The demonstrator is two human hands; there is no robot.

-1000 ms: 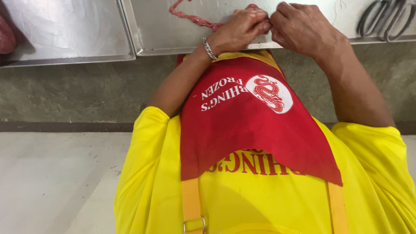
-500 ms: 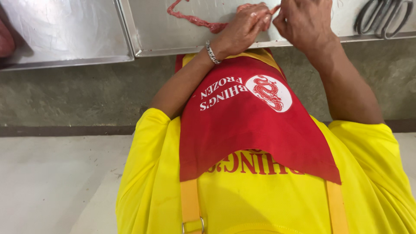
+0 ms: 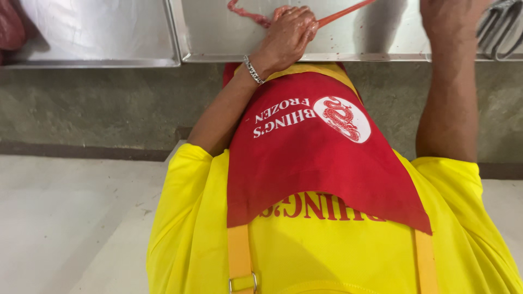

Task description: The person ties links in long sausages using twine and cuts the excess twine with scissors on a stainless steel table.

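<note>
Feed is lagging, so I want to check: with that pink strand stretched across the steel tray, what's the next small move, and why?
Probably keep the left hand pinned and draw the right hand a little farther right. The pink strand runs taut from under the left fingers up off the frame's top edge, while its loose end curls on the steel tray. What the right hand grips is cut off.

I count two hands: the left hand (image 3: 291,34) and the right hand (image 3: 449,19). There are two steel trays, one tray (image 3: 98,38) at the left and a second tray (image 3: 354,43) under the hands. One pink strip of meat (image 3: 248,13), one bracelet (image 3: 253,69), one red apron (image 3: 321,163), and one set of metal tools (image 3: 498,30) whose number I cannot tell.
</note>
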